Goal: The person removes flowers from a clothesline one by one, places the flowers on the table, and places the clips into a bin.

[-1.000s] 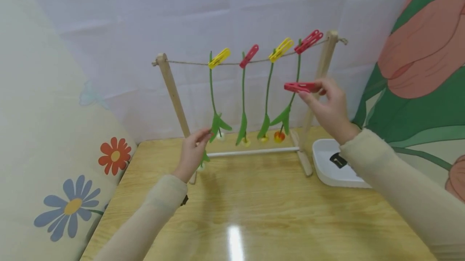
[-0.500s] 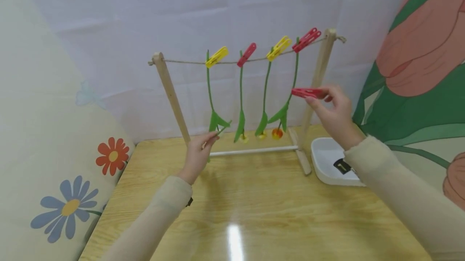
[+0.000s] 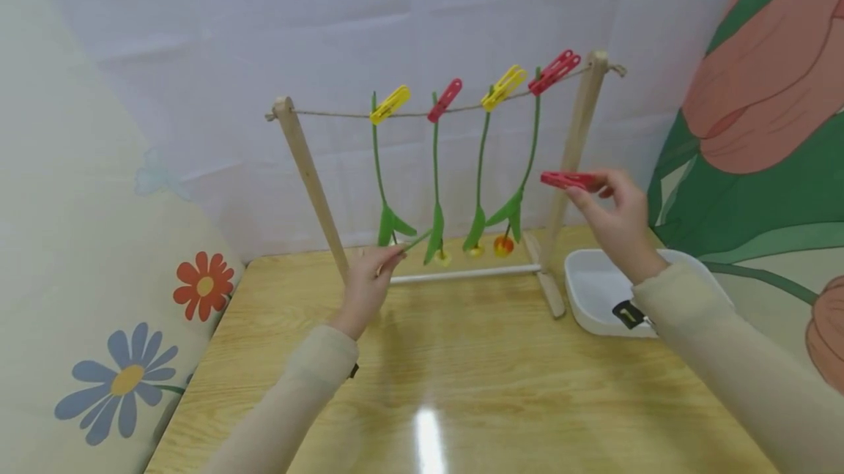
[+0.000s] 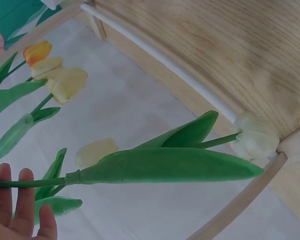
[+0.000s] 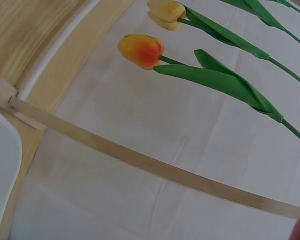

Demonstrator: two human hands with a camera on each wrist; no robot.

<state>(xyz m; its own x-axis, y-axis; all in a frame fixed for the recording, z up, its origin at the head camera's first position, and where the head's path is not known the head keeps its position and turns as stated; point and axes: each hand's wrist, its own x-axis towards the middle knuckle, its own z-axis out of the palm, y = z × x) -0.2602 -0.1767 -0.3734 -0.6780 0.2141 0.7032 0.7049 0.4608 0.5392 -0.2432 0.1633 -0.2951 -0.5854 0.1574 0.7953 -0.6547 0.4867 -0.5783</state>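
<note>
Head view: left hand [image 3: 369, 285], now farther right, is pinching an unpegged tulip [image 4: 172, 165], while right hand [image 3: 621, 221], now lower, is holding a red peg [image 3: 565, 180].

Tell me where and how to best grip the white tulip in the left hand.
Probably pinch the bare stem, coming from the near side: it is thin and leafless there, while broad leaves spread nearer the bloom and the wooden rack stands behind.

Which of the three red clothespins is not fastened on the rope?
The red clothespin pinched by the right hand. It is held apart from the rope, where the other two red clothespins are clipped.
</note>
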